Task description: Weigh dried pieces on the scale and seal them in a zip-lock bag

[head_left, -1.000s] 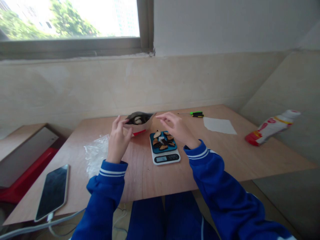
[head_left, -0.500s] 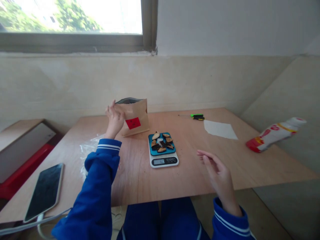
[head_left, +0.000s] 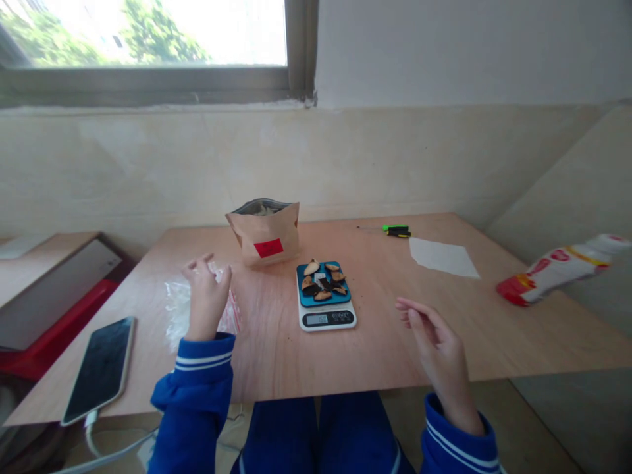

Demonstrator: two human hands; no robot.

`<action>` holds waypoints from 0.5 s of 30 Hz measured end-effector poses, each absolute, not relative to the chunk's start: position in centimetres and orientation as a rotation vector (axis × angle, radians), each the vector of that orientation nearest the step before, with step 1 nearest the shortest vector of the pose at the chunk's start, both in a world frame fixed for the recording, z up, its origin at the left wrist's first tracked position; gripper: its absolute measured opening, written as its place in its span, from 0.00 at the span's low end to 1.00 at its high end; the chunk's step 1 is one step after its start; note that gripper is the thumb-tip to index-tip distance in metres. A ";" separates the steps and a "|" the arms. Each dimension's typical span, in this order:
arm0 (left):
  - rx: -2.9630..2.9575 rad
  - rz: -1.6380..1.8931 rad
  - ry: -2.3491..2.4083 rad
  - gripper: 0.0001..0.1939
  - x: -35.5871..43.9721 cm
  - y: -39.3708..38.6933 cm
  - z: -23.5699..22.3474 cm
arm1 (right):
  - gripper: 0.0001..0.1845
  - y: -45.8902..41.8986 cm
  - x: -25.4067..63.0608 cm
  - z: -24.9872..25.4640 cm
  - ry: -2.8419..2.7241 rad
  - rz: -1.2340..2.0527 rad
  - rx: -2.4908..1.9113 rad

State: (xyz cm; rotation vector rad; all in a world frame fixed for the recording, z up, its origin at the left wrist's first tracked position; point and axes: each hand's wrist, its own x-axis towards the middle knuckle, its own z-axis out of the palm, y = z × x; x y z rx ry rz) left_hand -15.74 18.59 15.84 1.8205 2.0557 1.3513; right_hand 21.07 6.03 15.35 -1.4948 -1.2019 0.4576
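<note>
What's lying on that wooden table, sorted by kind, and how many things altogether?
Paper bag: 1
Kitchen scale: 1
Phone: 1
Clear plastic bag: 1
Screwdriver: 1
White paper sheet: 1
Total: 6, not counting the dried slices on the scale.

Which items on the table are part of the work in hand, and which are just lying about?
In use:
paper bag, standing open
scale with dried slices
clear plastic bag under the left hand

Lying about:
phone
screwdriver
white paper
bottle
</note>
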 end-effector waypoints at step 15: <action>1.590 0.914 2.346 0.08 -17.7 16.0 10.4 | 0.20 6.0 20.5 15.1 -1.310 0.512 -1.520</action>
